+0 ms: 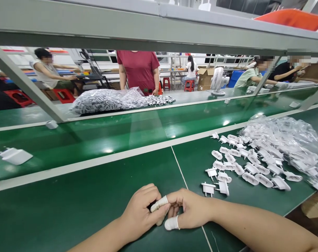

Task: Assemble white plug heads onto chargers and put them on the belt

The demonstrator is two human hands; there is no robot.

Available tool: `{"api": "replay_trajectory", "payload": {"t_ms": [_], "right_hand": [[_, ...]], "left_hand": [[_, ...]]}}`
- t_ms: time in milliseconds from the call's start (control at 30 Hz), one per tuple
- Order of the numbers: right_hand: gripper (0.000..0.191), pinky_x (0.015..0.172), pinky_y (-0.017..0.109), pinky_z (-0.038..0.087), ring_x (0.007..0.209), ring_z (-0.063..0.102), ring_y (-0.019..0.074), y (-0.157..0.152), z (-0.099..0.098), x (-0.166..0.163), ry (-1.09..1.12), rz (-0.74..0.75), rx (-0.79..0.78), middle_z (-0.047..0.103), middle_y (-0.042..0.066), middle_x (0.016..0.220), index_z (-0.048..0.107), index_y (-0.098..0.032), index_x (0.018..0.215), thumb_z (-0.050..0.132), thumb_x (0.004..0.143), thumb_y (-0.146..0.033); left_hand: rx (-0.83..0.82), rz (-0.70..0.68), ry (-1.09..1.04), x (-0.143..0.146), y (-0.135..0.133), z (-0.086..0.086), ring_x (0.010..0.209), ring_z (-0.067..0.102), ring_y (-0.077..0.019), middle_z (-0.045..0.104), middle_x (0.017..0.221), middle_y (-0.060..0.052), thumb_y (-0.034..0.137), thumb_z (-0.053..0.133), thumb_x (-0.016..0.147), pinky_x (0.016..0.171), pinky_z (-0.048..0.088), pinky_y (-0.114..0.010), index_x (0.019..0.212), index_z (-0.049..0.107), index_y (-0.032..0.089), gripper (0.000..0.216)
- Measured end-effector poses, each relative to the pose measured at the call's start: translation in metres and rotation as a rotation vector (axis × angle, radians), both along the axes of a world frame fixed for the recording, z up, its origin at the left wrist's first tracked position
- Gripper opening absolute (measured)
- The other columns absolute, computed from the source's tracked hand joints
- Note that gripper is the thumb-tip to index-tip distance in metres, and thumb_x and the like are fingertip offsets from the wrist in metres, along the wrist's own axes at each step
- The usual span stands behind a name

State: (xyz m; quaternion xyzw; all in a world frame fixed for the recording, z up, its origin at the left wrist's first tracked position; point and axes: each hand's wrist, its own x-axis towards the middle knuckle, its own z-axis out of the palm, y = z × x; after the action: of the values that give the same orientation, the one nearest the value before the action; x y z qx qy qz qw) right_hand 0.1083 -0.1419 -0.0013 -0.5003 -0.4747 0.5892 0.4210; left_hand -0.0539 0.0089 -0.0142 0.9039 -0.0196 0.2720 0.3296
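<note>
My left hand [141,211] rests on the green workbench [69,210] in a loose fist. A white finger cot [159,203] covers its index finger. My right hand [191,210] lies against it, fingers closed and pinching the tip of that cot. The right thumb wears its own white cot [171,224]. Neither hand holds a part. The nearest loose white plug pieces [213,188] lie just beyond my right hand.
Several white plug parts [249,166] spread across the bench at right, spilling from a clear plastic bag [287,140]. A white piece [15,155] rides the conveyor belt [108,136]. Opposite, a person in a red shirt [139,68] stands behind another bag of parts [106,99]. A grey frame [148,31] runs overhead.
</note>
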Motion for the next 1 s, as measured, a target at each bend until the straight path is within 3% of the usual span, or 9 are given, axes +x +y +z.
{"api": "replay_trajectory", "payload": {"t_ms": [167,433,633,733,800,900,1000], "right_hand": [[0.066,0.082,0.022,0.058,0.079,0.071,0.01,0.0,0.005,0.0,0.032,0.03,-0.012,0.083,0.009,0.107,0.081,-0.018,0.124,0.1,0.066,-0.044],[0.073,0.079,0.021,0.058,0.075,0.069,0.0096,0.0,0.007,-0.002,0.046,0.05,-0.003,0.083,0.009,0.104,0.079,-0.015,0.123,0.101,0.062,-0.049],[0.076,0.081,0.022,0.058,0.076,0.07,0.0098,-0.002,-0.001,-0.003,0.054,0.046,0.013,0.083,0.009,0.105,0.079,-0.017,0.127,0.1,0.063,-0.051],[0.081,0.081,0.02,0.058,0.078,0.071,0.0095,0.0,-0.007,-0.002,0.068,0.05,0.024,0.083,0.008,0.106,0.077,-0.018,0.132,0.1,0.062,-0.051],[0.082,0.081,0.02,0.057,0.078,0.071,0.0091,0.001,-0.009,0.0,0.055,0.038,0.014,0.082,0.008,0.108,0.076,-0.019,0.134,0.101,0.062,-0.049],[0.085,0.08,0.019,0.057,0.079,0.071,0.0091,0.003,-0.007,0.001,0.04,0.036,-0.021,0.082,0.009,0.111,0.074,-0.02,0.138,0.102,0.062,-0.047],[0.082,0.079,0.019,0.057,0.081,0.072,0.0104,0.003,-0.003,0.002,0.022,0.048,-0.033,0.082,0.01,0.112,0.075,-0.019,0.137,0.101,0.064,-0.047]], "left_hand": [[0.035,-0.051,-0.008,0.0,0.004,-0.005,0.056,0.041,-0.012,0.038,0.06,0.005,0.044,0.047,0.113,0.056,0.033,-0.027,0.069,0.04,0.021,0.05],[-0.027,-0.148,0.097,-0.005,0.002,0.006,0.062,0.047,-0.0149,0.049,0.066,0.001,0.026,0.031,0.115,0.061,0.04,-0.029,0.075,0.042,0.022,0.042],[-0.12,-0.193,0.11,-0.004,0.002,0.011,0.06,0.047,-0.0161,0.049,0.065,0.0,0.023,0.029,0.114,0.06,0.041,-0.03,0.072,0.039,0.022,0.043],[-0.2,-0.157,0.099,-0.003,0.003,0.008,0.06,0.049,-0.0161,0.05,0.063,0.0,0.026,0.032,0.114,0.059,0.042,-0.03,0.07,0.042,0.022,0.046],[-0.273,-0.062,0.085,-0.003,0.005,0.009,0.062,0.054,-0.0163,0.055,0.067,-0.002,0.03,0.036,0.114,0.06,0.045,-0.03,0.072,0.052,0.021,0.046],[-0.368,0.074,0.0,-0.002,0.005,0.029,0.072,0.062,-0.0174,0.063,0.08,-0.004,0.033,0.042,0.113,0.064,0.052,-0.028,0.086,0.065,0.022,0.037],[-0.329,0.038,-0.126,-0.002,-0.004,0.077,0.084,0.067,-0.0199,0.07,0.095,-0.005,0.031,0.042,0.113,0.072,0.058,-0.03,0.107,0.071,0.028,0.03]]}}
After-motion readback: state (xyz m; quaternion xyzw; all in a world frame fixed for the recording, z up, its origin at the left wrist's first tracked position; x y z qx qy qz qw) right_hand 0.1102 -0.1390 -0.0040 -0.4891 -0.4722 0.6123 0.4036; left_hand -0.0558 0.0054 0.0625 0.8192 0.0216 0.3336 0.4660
